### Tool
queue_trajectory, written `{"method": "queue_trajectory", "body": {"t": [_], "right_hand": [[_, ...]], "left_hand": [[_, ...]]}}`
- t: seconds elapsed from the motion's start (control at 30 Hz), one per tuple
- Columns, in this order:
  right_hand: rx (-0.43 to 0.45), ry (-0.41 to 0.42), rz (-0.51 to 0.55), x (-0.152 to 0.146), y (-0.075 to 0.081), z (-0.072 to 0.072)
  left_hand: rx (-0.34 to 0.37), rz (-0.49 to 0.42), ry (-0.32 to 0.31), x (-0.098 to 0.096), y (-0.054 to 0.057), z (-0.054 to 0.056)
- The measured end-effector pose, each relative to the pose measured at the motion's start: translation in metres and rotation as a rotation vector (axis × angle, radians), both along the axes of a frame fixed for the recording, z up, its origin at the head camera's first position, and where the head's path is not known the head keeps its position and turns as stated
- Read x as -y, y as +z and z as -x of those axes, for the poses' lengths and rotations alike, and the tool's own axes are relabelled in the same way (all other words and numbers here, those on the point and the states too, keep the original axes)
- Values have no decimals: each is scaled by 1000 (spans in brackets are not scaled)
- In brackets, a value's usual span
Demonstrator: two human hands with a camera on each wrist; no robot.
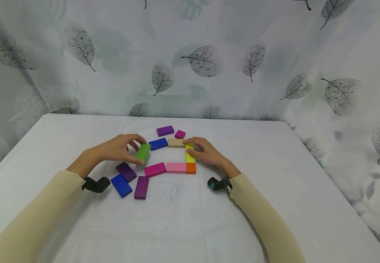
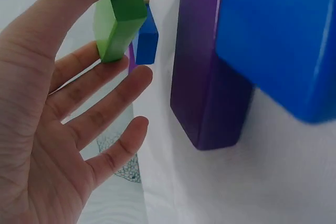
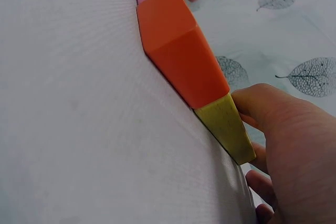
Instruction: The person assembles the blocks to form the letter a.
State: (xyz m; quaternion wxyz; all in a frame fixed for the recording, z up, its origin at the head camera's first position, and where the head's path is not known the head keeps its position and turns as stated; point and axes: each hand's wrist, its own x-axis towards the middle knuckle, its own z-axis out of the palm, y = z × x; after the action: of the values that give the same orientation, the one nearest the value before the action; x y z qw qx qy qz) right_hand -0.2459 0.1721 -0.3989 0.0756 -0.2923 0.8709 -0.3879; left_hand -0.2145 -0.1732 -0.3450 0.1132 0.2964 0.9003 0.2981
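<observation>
My left hand (image 1: 121,148) pinches a green block (image 1: 143,152) between thumb and fingertips, held tilted at the left of a block outline. In the left wrist view the other fingers spread away from the green block (image 2: 119,19). My right hand (image 1: 207,152) grips a yellow block (image 1: 190,156), thumb and fingers curled at it. The yellow block lies between a tan block (image 1: 175,143) and an orange block (image 1: 191,168). A pink block (image 1: 176,168) and a magenta block (image 1: 155,170) continue the near side; a blue block (image 1: 158,144) lies left of the tan one.
Near my left wrist lie a dark purple block (image 1: 126,171), a blue block (image 1: 121,185) and a purple block (image 1: 141,187). Behind the outline are another purple block (image 1: 165,130) and a small magenta block (image 1: 180,134). A leaf-patterned curtain (image 1: 190,91) hangs behind the white table (image 1: 183,230).
</observation>
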Motion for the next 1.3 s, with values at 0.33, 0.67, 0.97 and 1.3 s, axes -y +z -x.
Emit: {"method": "queue_trajectory", "body": {"t": [0.33,0.67,0.97,1.3], "right_hand": [[-9,1,2,-1,0,0],[-15,-2,-8,-1,0,0],[-4,-11,-12,0,-1,2],[-15,2,-4,0,0,0]], "left_hand": [[12,-51,-22,-13,3,-13],[-15,-43,-78,-28,7,-28],[-38,-8,-92,-39,12,-40],[-77,7,-112,-50,13,-49]]}}
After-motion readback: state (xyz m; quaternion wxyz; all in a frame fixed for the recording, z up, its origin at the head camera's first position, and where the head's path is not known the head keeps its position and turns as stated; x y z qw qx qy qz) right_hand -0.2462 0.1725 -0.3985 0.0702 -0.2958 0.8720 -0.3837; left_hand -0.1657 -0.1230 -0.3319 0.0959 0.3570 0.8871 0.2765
